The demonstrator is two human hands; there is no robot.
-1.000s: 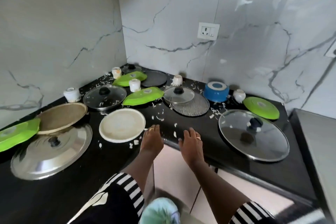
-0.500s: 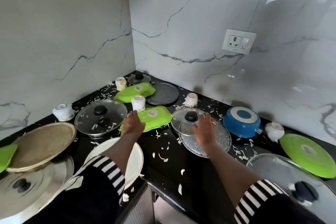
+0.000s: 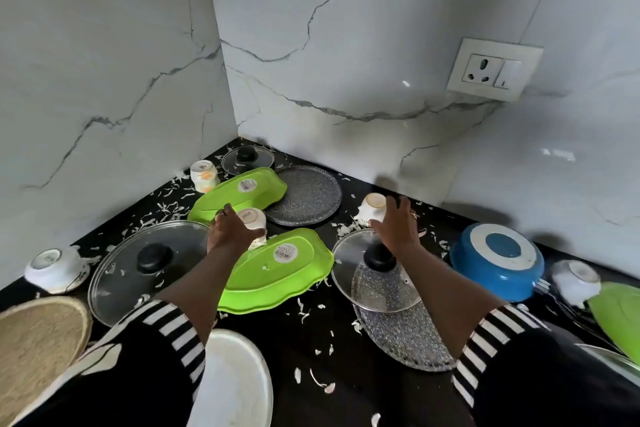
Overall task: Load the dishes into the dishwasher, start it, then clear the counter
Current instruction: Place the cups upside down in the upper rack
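Two hands are reaching across a black counter littered with white flakes. The left hand is closing around an upturned small white ceramic cup at twelve o'clock of a glossy scalloped green plastic tray. The right hand is gripping another upturned white cup, at twelve o'clock of a round glass lid with black knob lying on a speckled grey plate.

The white plate is partly hidden by the left sleeve. The woven tray and right green tray are cut off by the edges.
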